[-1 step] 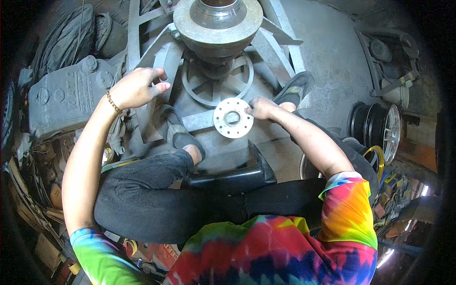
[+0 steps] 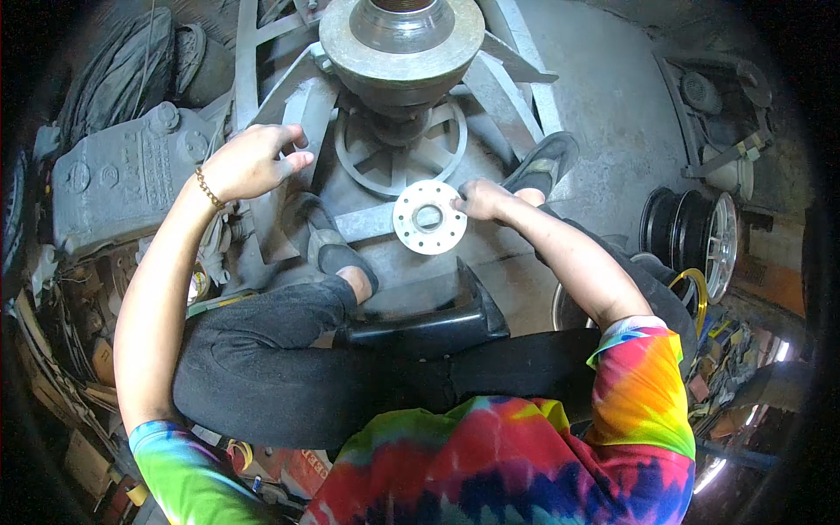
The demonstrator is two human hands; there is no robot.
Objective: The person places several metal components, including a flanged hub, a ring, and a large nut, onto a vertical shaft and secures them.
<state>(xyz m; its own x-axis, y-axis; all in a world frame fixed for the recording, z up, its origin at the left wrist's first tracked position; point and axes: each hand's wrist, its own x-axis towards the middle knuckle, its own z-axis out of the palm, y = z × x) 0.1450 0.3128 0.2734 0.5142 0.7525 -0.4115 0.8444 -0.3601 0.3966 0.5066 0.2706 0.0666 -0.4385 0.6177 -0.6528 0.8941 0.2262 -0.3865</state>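
My right hand [image 2: 480, 200] grips the right edge of a pale metal flange [image 2: 405, 220], a round disc with a raised centre bore and a ring of bolt holes. The flange is held face up above the floor between my feet. To the left, my left hand [image 2: 254, 164] hovers with thumb and fingers apart and nothing visible between them. Beyond the flange stands a heavy round machine spindle [image 2: 350, 66] with a wide flat collar. Below that spindle is a spoked grey handwheel [image 2: 350, 171].
Angled steel legs [image 2: 311, 109] brace the machine. A dusty grey moulded case [image 2: 122, 179] lies at left. Car wheel rims [image 2: 722, 245] and a gold ring [image 2: 700, 302] stand at right. A glossy black part [image 2: 420, 324] sits before my legs. A motor [image 2: 700, 92] is at far right.
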